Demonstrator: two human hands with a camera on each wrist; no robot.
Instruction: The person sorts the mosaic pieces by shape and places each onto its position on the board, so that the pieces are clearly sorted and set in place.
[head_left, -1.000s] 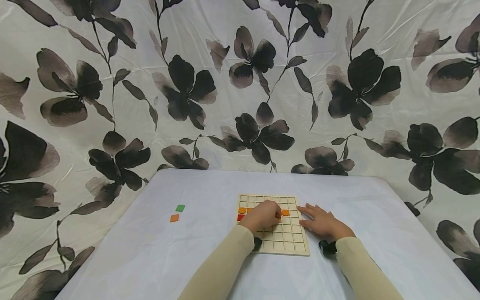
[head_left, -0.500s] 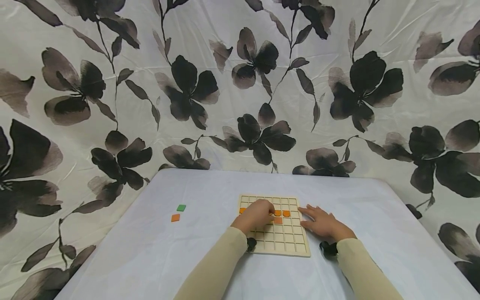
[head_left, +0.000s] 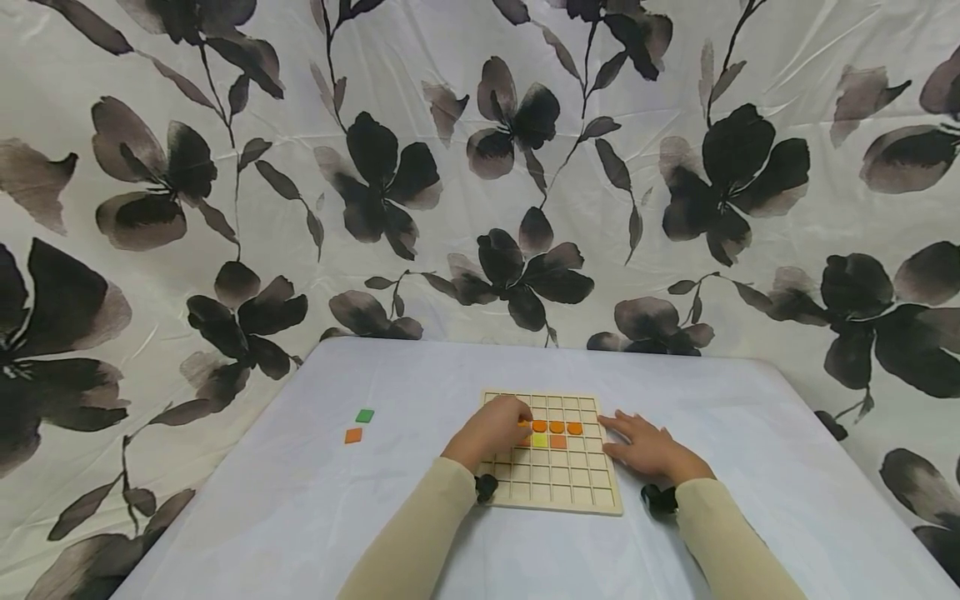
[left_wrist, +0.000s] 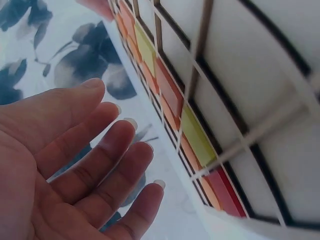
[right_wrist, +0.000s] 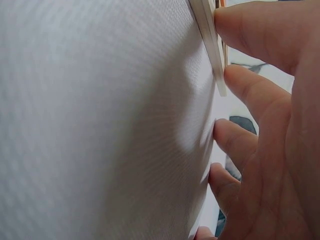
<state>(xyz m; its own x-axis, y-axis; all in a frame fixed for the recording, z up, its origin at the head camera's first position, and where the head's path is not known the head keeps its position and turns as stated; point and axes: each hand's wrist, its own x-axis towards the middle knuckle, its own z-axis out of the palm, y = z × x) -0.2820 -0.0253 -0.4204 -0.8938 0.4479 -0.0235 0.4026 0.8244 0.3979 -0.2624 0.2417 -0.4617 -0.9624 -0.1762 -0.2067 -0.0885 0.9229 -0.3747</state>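
A pale wooden grid board [head_left: 555, 475] lies on the table. One row of its squares holds orange discs [head_left: 557, 427]. In the row nearer me sit square tiles, among them a yellow tile [head_left: 540, 441] and an orange-red tile [head_left: 558, 442]. The left wrist view also catches a dark red tile [left_wrist: 226, 192] at the row's end. My left hand [head_left: 491, 429] hovers over the board's left part, fingers loosely bent with nothing between them, hiding some pieces in the head view. My right hand [head_left: 647, 446] rests at the board's right edge, thumb and forefinger touching it, other fingertips on the cloth.
On the white-covered table [head_left: 300, 517], left of the board, lie a loose green tile [head_left: 364, 416] and a loose orange tile [head_left: 353, 435]. A flower-patterned curtain [head_left: 420, 200] hangs behind the table. Dark straps with small devices sit on both wrists.
My left hand has moved leftward along the row, uncovering orange discs, the yellow tile and the orange-red tile. My right hand stays at the board's edge.
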